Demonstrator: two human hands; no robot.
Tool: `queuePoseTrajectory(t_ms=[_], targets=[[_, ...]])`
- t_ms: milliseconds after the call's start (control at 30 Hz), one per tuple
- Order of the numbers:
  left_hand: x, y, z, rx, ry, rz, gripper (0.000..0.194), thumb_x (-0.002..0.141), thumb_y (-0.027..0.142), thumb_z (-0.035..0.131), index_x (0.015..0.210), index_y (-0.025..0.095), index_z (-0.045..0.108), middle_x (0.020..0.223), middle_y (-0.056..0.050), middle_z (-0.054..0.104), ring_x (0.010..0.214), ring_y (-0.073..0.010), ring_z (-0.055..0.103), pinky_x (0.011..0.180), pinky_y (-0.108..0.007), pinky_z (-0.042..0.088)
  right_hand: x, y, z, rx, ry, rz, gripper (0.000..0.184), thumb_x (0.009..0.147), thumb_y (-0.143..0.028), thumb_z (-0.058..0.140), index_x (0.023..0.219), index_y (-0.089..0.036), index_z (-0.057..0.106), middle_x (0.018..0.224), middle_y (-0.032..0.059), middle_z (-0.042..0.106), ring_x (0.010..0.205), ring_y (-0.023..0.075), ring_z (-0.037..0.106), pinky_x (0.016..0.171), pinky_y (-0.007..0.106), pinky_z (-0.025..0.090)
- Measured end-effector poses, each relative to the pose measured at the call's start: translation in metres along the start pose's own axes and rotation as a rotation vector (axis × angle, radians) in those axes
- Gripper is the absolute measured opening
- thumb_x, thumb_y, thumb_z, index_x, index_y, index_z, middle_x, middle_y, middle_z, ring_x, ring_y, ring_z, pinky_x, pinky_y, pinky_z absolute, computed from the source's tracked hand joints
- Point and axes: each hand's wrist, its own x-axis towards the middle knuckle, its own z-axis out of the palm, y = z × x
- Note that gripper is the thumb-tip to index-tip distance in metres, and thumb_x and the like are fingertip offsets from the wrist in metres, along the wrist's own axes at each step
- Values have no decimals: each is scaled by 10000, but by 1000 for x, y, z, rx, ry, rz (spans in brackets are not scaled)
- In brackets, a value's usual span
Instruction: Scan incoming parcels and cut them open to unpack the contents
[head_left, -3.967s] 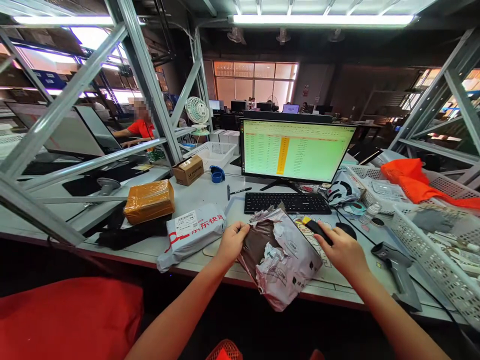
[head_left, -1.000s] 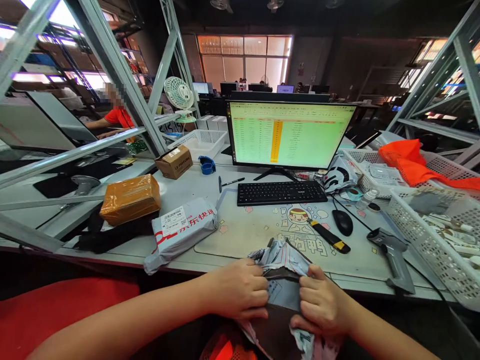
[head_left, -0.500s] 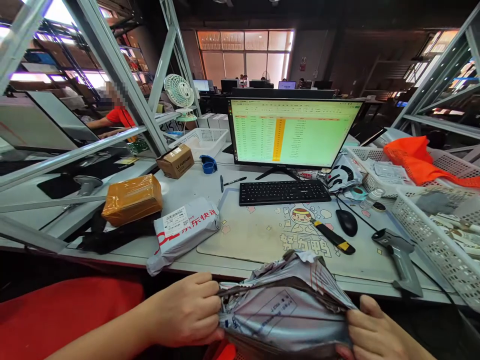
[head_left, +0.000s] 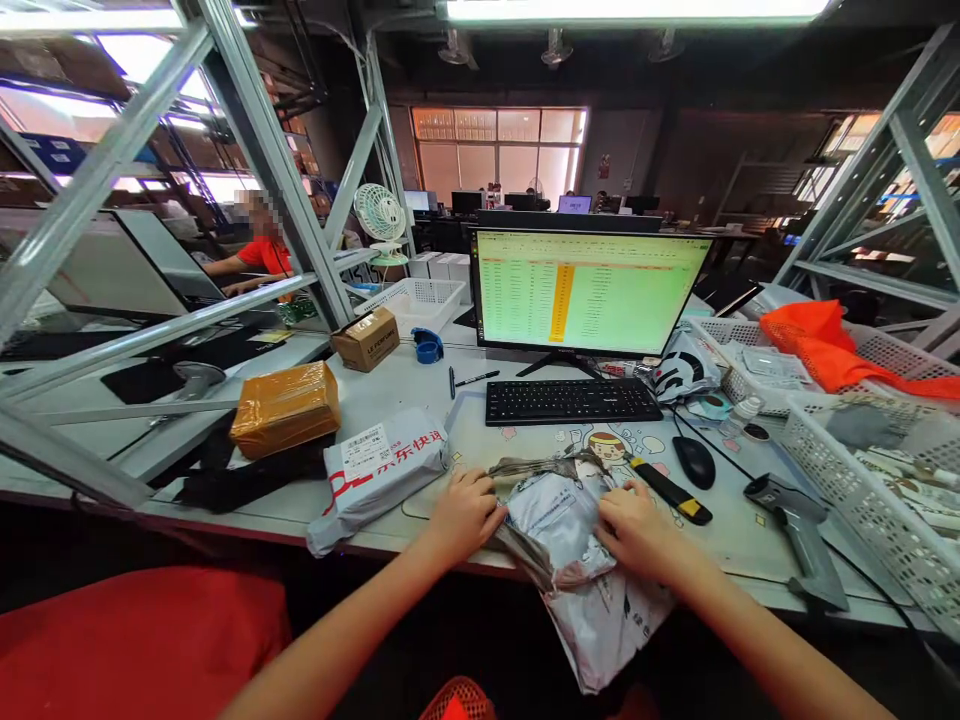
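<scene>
A crumpled grey-white plastic mailing bag (head_left: 559,520) lies over the front edge of the desk mat, its lower end hanging below the desk edge. My left hand (head_left: 466,515) is closed on its left side, fingers curled at the rim. Its right side is held in my right hand (head_left: 634,525), with the fingertips bent onto the plastic. Whether anything is inside the bag cannot be seen. Left of it sits a white parcel with red print and a label (head_left: 386,465). Behind my right hand lies a yellow-and-black box cutter (head_left: 671,492).
A keyboard (head_left: 571,401), monitor (head_left: 592,290) and mouse (head_left: 694,462) stand at the back. To the right are a barcode scanner (head_left: 799,540) and white baskets (head_left: 862,500). At left lie an orange-taped box (head_left: 285,408) and a small brown carton (head_left: 366,340). A person in red (head_left: 262,255) sits beyond the metal frame.
Both hands have moved forward with the bag, from in front of the desk onto the mat. The bag is no longer stretched wide, and my hands are closer together. The view has tilted up.
</scene>
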Motion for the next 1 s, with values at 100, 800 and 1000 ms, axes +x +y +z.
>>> queuePoseTrajectory(t_ms=[100, 800, 1000], targets=[[7, 25, 12, -103, 70, -14, 202, 920, 171, 567, 1071, 200, 699, 1302, -103, 651, 1375, -330, 422, 1074, -523, 376, 11, -20, 10, -29, -62, 72, 170, 879, -195, 649, 1048, -185, 634, 1002, 75, 666, 937, 254, 591, 890, 420, 362], [98, 35, 7, -268, -52, 493, 244, 907, 438, 647, 1009, 223, 703, 1357, -96, 608, 1344, -322, 461, 1098, -483, 366, 7, -13, 38, 37, 223, 118, 252, 995, -162, 362, 811, -196, 530, 802, 39, 602, 796, 193, 538, 777, 341, 352], [13, 48, -48, -170, 134, 866, 208, 946, 285, 586, 750, 232, 631, 961, 21, 731, 905, -170, 593, 855, -362, 430, -35, -56, -27, 23, 255, -401, 428, 1000, -392, 517, 614, -221, 442, 568, -31, 452, 590, 152, 412, 680, 370, 309]])
